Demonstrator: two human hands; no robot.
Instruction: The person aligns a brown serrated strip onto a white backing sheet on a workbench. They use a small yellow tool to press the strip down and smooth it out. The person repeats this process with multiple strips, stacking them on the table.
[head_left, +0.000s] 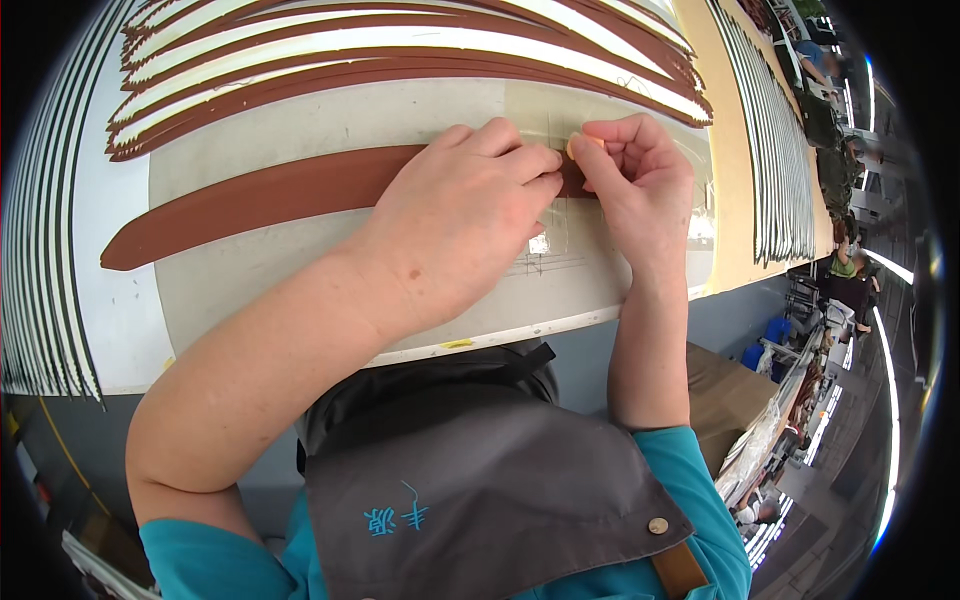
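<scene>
A long brown strip [260, 192], its left end tapered to a rounded point, lies across the work surface. My left hand [470, 195] rests over it with bent fingers, pressing it down near its right part and hiding some of it. Close beside those fingertips, my right hand [640, 180] is closed in a pinch. Between its thumb and forefinger shows a small pale-orange piece [573, 146], whose kind I cannot make out. Under both hands is a clear sheet [570, 235] with thin ruled lines.
Behind my hands lies a stack of brown-and-white strips [400, 50] with jagged ends. Dark-edged strips line the left [45, 220] and the right [765, 150]. The table's front edge [480, 338] runs just before my apron. Other people sit at benches far right.
</scene>
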